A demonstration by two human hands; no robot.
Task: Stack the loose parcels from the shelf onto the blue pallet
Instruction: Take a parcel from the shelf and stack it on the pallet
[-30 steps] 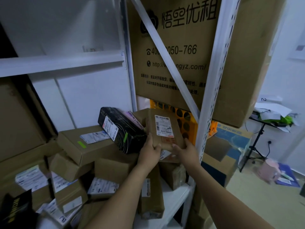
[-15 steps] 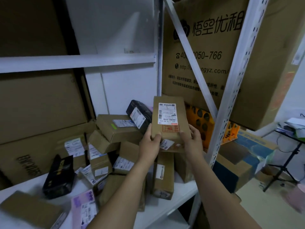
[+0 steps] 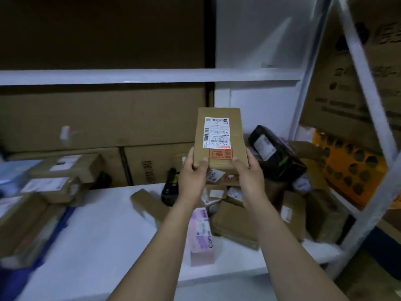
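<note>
I hold a small brown cardboard parcel [image 3: 219,135] with a white shipping label upright in front of me, above the white shelf [image 3: 104,231]. My left hand [image 3: 193,172] grips its lower left edge and my right hand [image 3: 249,172] grips its lower right edge. Below and behind it lies a heap of loose brown parcels [image 3: 236,216], with a black wrapped parcel [image 3: 275,155] on top at the right and a pink parcel [image 3: 201,233] in front. The blue pallet is not in view.
More parcels [image 3: 54,183] lie on the shelf's left side. Large cartons [image 3: 104,118] line the back. A white shelf post [image 3: 373,179] and slanted brace stand at right, with an orange perforated crate [image 3: 351,166] and a big printed carton [image 3: 347,72] behind.
Both hands have lifted the labelled parcel off the heap and hold it higher. My view has swung left, so the heap and post now sit further right.
</note>
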